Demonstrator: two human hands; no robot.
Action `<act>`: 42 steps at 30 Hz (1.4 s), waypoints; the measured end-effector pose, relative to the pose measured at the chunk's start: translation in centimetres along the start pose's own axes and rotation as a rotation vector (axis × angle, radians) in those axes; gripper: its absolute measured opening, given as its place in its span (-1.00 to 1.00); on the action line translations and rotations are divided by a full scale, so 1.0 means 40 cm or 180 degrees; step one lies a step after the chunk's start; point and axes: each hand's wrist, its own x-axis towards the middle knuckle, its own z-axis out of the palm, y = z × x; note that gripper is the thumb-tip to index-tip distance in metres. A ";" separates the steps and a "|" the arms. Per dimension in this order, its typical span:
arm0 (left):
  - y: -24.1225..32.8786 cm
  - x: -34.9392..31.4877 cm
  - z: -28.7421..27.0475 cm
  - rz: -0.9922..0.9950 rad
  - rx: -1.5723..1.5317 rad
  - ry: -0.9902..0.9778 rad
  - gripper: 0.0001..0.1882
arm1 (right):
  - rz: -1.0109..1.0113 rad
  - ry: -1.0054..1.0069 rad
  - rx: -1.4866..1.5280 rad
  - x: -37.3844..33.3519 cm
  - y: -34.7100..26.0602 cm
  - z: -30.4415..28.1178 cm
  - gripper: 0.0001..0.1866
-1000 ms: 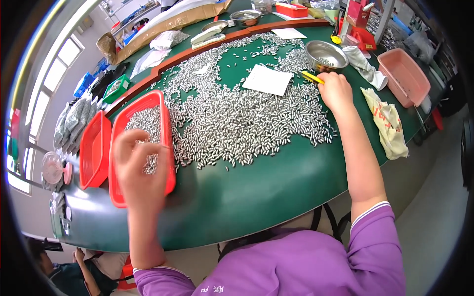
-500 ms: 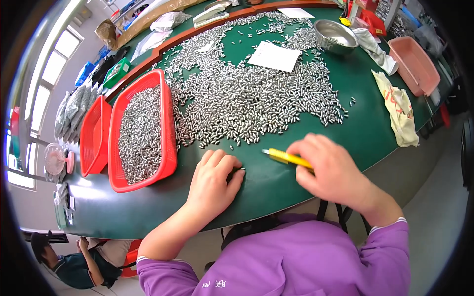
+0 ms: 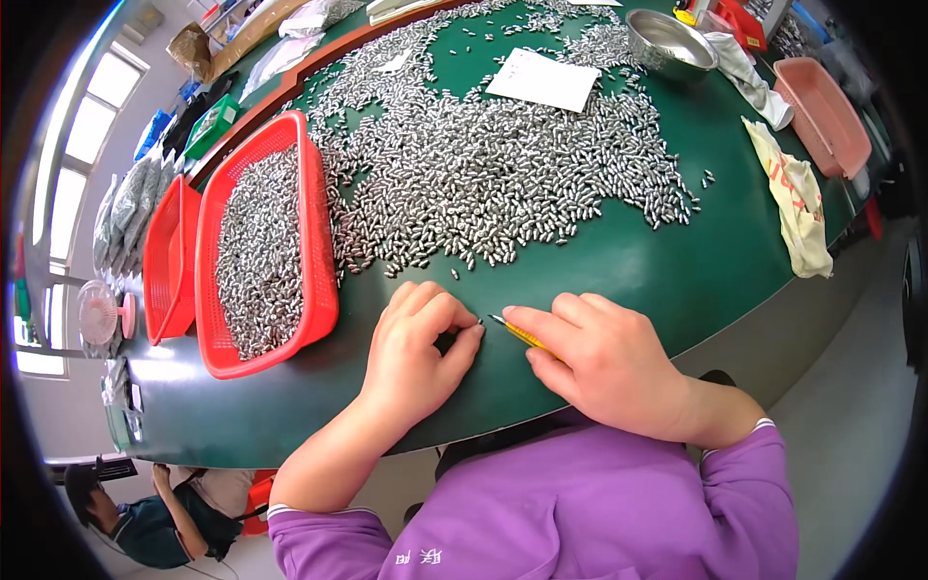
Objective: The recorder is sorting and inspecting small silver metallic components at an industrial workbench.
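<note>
One of the hands (image 3: pixel 619 360) grips a cutter (image 3: pixel 525 334); lettering (image 3: pixel 431 557) marks the shirt (image 3: pixel 599 503).

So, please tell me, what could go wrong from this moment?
The yellow cutter in the right hand could slip and cut the left hand, since its tip points that way, close by. Also, the loose metal pieces lie spread on the table; an arm sweeping past might scatter some.
</note>
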 end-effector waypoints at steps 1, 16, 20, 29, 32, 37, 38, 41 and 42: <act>-0.002 0.001 0.000 -0.0009 -0.0033 0.0001 -0.84 | 0.0016 -0.0001 0.0007 0.002 -0.003 0.006 -0.62; -0.007 0.007 0.000 -0.0102 -0.0185 -0.0030 -0.85 | -0.0055 -0.0036 0.0117 0.012 0.007 0.015 -0.64; -0.005 0.007 0.001 -0.0135 -0.0201 -0.0037 -0.85 | -0.0050 -0.0084 0.0221 0.013 0.011 0.013 -0.65; 0.004 0.013 -0.004 -0.0130 -0.0156 -0.0156 -0.84 | -0.0458 -0.0460 0.0216 0.055 0.026 -0.004 -0.69; -0.005 0.010 0.000 -0.0124 -0.0177 -0.0071 -0.83 | -0.0406 -0.0564 0.0073 0.052 0.022 -0.010 -0.67; -0.030 -0.001 -0.012 -0.0462 -0.1074 -0.0039 -0.90 | -0.0009 -0.0256 0.0415 0.033 0.051 -0.027 -0.62; -0.035 -0.004 -0.015 -0.0794 -0.1459 0.0021 -0.92 | 0.0404 -0.0215 0.0758 0.032 0.046 -0.051 -0.63; -0.050 0.001 -0.022 -0.0856 -0.2144 0.0381 -0.91 | 0.0856 -0.0039 0.1093 0.026 0.048 -0.064 -0.66; -0.053 0.002 -0.027 -0.0786 -0.2234 0.0426 -0.91 | 0.0707 0.0080 0.0967 0.021 0.050 -0.049 -0.67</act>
